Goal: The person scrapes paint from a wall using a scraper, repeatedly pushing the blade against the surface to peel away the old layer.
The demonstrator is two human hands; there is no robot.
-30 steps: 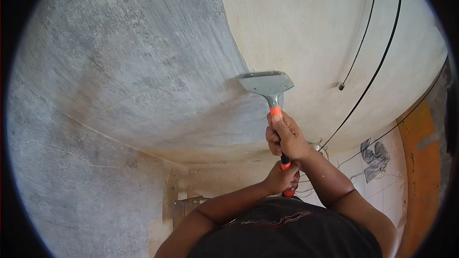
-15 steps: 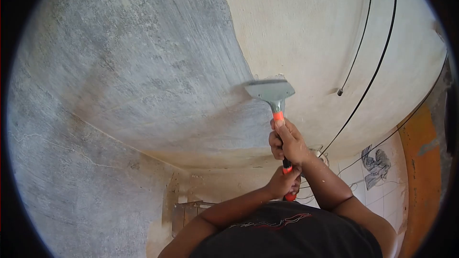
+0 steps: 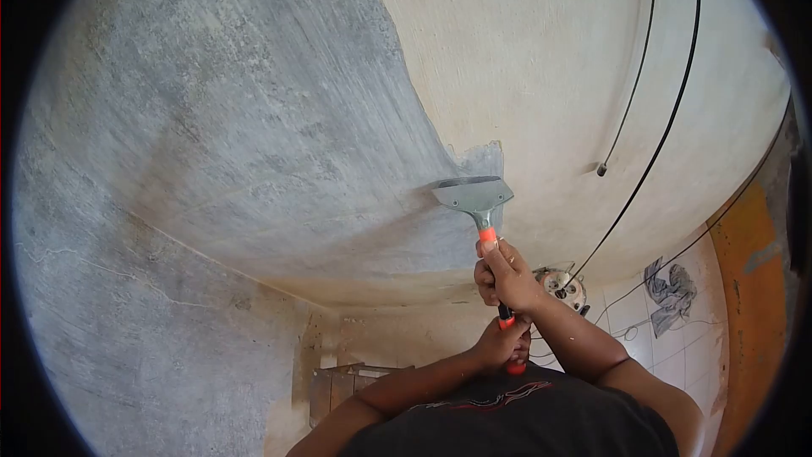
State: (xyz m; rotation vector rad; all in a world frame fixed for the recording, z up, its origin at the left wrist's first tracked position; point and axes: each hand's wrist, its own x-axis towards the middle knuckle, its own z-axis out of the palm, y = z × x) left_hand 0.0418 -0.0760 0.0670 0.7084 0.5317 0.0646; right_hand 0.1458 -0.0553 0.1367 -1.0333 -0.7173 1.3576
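A long-handled wall scraper (image 3: 472,196) with a wide grey head and an orange and black handle reaches up to the wall. My right hand (image 3: 507,275) is wrapped round the upper handle, thumb along it just below the head. Lower down, my left hand (image 3: 502,344) grips the handle near its red end, close to my shirt. The scraper's head lies over the bared grey wall surface (image 3: 338,135), just below a jagged corner of the cream paint (image 3: 524,59).
Two black cables (image 3: 674,110) hang down the painted wall at right, one ending in a small connector (image 3: 601,170). A round cable reel (image 3: 565,288) sits on the white tiled floor (image 3: 668,355) near a crumpled grey plastic bag (image 3: 671,294). An orange panel (image 3: 753,288) stands far right; brown boards (image 3: 331,393) lie lower left.
The scraper and both hands have moved down the wall, toward my body. A fresh grey strip shows above the head where cream paint was. More of the cable reel has come into view.
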